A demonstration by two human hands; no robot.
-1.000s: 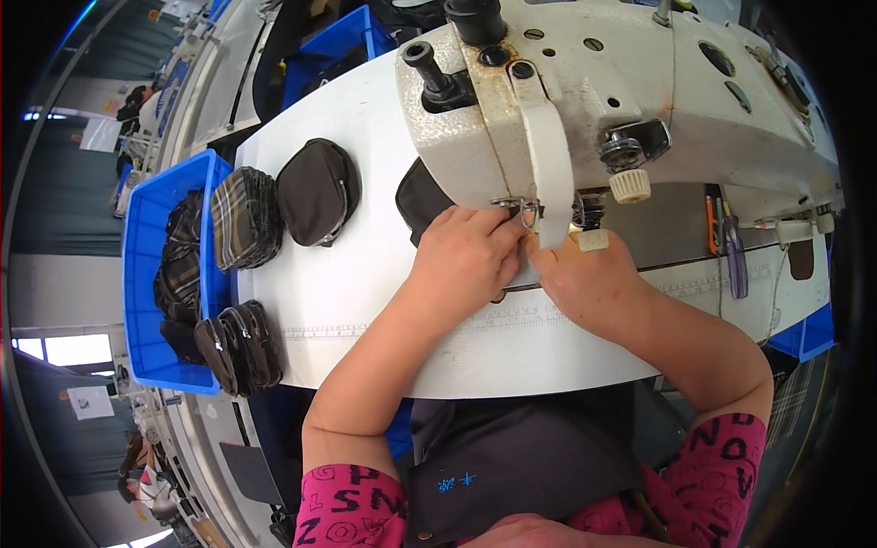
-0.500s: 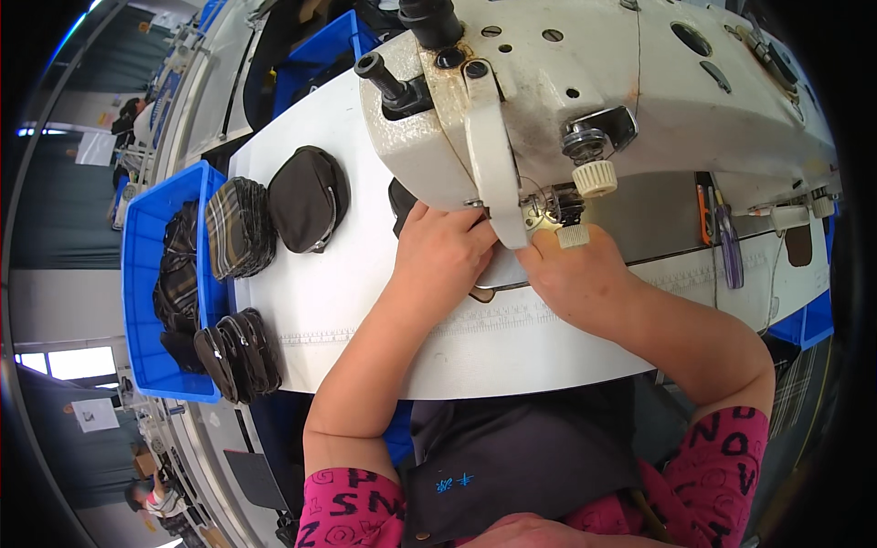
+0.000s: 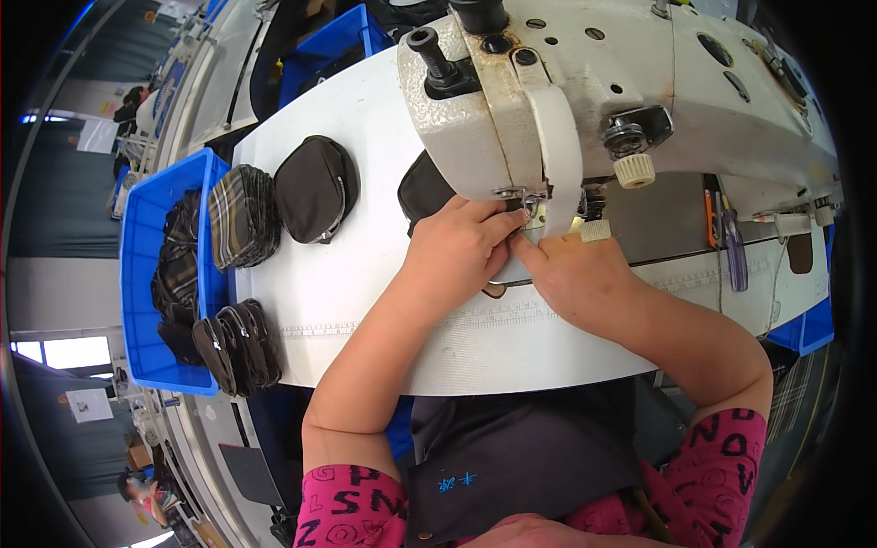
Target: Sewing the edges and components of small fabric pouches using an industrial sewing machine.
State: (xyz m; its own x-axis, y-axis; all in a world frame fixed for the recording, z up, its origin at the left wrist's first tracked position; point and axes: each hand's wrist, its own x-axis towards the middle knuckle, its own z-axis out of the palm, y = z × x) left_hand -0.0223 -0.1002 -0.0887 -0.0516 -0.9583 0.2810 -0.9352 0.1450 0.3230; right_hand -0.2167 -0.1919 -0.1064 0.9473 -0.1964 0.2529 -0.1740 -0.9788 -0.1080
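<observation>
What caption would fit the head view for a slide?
Both hands, left hand and right hand, work a dark pouch under the sewing machine head.

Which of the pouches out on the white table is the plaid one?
The plaid pouch lies at the table's left edge beside the blue bin. Right of it lies a plain dark pouch; the dark glossy pouches stand nearer the person.

One white sewing machine is seen. To its left on the table, two separate pouches are counted: one plaid and one dark. One upright stack of dark pouches and one blue bin are found further left. Two hands, the left hand and the right hand, are placed under the machine's head.
</observation>
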